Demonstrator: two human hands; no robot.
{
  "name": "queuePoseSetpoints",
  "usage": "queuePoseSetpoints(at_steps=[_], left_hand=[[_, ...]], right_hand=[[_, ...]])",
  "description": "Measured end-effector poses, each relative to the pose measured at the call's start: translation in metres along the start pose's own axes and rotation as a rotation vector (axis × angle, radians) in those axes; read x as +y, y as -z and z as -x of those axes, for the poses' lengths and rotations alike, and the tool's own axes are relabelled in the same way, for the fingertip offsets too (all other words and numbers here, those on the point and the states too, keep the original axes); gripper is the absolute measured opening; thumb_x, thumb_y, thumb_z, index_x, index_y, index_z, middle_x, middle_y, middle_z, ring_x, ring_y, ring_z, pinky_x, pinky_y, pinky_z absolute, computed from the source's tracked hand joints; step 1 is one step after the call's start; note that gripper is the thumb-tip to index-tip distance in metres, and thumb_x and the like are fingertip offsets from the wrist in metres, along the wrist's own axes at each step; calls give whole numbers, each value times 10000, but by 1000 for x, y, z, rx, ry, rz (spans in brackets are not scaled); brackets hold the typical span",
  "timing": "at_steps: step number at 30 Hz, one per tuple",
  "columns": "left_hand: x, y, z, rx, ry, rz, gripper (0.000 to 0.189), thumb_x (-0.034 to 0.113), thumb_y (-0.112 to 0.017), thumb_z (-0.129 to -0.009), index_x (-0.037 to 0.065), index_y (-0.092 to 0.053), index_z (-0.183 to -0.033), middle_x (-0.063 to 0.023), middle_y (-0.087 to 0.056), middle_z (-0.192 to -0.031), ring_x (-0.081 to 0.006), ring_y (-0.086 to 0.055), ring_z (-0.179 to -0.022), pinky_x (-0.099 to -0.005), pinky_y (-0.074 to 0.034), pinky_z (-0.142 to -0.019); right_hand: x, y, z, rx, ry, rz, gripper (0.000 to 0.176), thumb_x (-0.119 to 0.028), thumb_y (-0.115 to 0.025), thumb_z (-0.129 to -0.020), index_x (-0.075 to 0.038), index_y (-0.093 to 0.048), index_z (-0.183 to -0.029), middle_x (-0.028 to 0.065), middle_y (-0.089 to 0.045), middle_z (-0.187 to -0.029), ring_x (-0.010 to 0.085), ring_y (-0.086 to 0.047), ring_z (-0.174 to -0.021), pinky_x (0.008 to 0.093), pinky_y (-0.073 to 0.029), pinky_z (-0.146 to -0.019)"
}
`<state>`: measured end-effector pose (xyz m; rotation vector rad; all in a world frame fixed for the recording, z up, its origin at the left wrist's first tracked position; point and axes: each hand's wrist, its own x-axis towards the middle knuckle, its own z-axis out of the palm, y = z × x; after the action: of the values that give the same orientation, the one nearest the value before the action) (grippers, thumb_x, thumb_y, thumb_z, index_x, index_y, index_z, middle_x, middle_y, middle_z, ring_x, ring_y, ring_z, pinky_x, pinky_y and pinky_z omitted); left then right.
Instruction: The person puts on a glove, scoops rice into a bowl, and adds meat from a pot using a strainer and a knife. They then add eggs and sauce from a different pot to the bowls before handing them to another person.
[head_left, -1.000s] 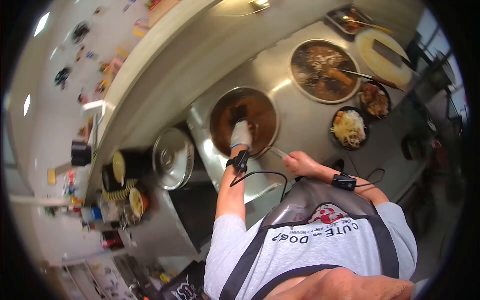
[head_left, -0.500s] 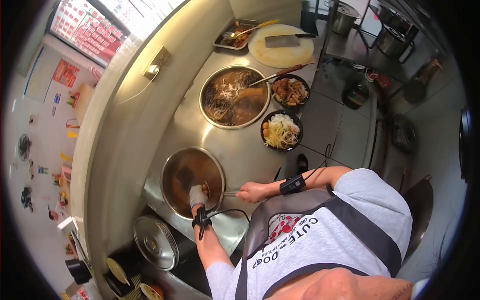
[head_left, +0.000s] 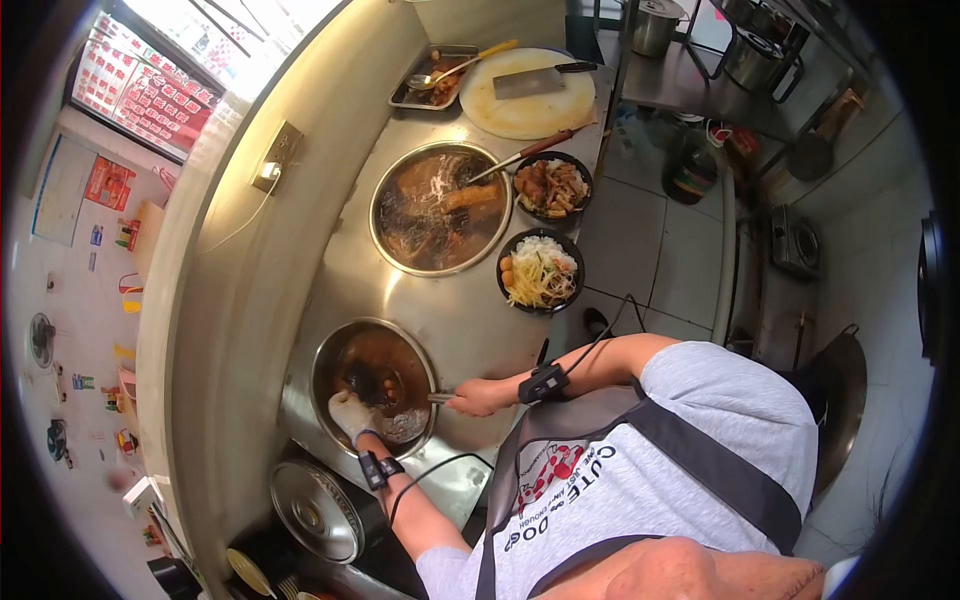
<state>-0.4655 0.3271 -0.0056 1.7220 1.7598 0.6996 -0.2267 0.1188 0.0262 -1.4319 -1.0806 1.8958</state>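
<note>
**A:** What could go wrong here?

**B:** A scald, I'd judge. The gloved left hand [head_left: 350, 412] sits low at the near-left side of the broth pot [head_left: 372, 321], just past the steel lid [head_left: 315, 512]. Its fingers are curled, though I cannot tell whether they pinch anything. A slosh of hot liquid would reach the glove.

**A:** And the ladle?

**B:** The ladle [head_left: 438, 398] crosses the pot's right rim, and its working end dips into the broth just right of the glove. The right hand [head_left: 478, 397] is closed around the handle's end, outside the pot. If that grip slips, the ladle could tip and splash.
</note>
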Motion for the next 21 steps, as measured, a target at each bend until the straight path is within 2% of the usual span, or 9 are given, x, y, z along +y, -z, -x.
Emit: queuePoseSetpoints(at_steps=[2, 3, 6, 9, 11, 13, 15, 19, 21], left_hand=[[64, 23, 17, 89, 208, 609, 174, -98, -534, -797, 15, -590, -918, -12, -545, -785, -120, -507, -653, -256, -440, -577], [69, 24, 16, 95, 210, 602, 174, -98, -534, -797, 15, -590, -918, -12, -545, -785, -120, -507, -653, -256, -440, -577], [79, 42, -5, -338, -18, 931, 350, -125, -570, -780, 1, -521, -1103, -31, -522, -902, -123, -523, -720, -241, -468, -671], [224, 26, 75, -245, -157, 805, 317, -104, -571, -799, -4, -532, -1097, -53, -549, -975, -139, -571, -835, -255, -508, -757], [297, 9, 115, -443, -93, 786, 312, -77, -562, -827, -2, -539, -1130, -69, -580, -1034, -161, -598, -958, -281, -519, -840], [329, -29, 132, -597, -86, 760, 327, -36, -612, -846, 24, -555, -1162, -72, -589, -1084, -155, -596, -953, -311, -526, -829], [380, -67, 162, -770, -113, 713, 319, -34, -586, -860, 45, -562, -1168, -57, -600, -1050, -147, -594, -955, -303, -527, -828], [425, -164, 185, -963, -151, 725, 292, -26, -569, -869, 53, -565, -1150, -42, -604, -998, -137, -598, -906, -297, -524, -800], [430, -204, 184, -986, -173, 735, 285, -26, -568, -869, 43, -563, -1146, -48, -601, -989, -136, -595, -890, -296, -523, -780]], right_hand=[[-1, 5, -4, -77, 13, -5, 486, -461, -463, -998, 3, -593, -936, 66, -580, -705, 162, -520, -562, 334, -442, -487], [-4, 7, 0, -84, 14, -7, 486, -461, -463, -998, 3, -593, -936, 66, -580, -705, 162, -520, -562, 334, -442, -487], [-13, 14, 19, -141, -21, 7, 537, -489, -477, -990, 31, -593, -1057, 89, -653, -801, 170, -573, -613, 326, -475, -518], [1, 32, 51, -123, 65, 183, 551, -490, -499, -978, 40, -646, -947, 128, -692, -825, 217, -636, -650, 354, -520, -557], [14, 64, 86, -261, 87, 179, 510, -462, -544, -959, 33, -668, -969, 124, -702, -843, 221, -662, -688, 367, -533, -593], [46, 104, 115, -269, 314, 208, 441, -402, -569, -951, 23, -672, -1005, 113, -712, -860, 216, -677, -706, 361, -550, -627], [56, 152, 165, -209, 150, 238, 393, -330, -536, -983, 11, -630, -1154, 89, -720, -913, 160, -672, -823, 306, -538, -725], [70, 247, 254, 261, -41, 14, 262, -235, -620, -931, -4, -667, -1044, 82, -702, -872, 151, -663, -810, 302, -531, -727], [94, 291, 269, 712, 261, 241, 166, -182, -649, -888, -36, -688, -956, 75, -683, -860, 152, -656, -799, 304, -524, -709]])
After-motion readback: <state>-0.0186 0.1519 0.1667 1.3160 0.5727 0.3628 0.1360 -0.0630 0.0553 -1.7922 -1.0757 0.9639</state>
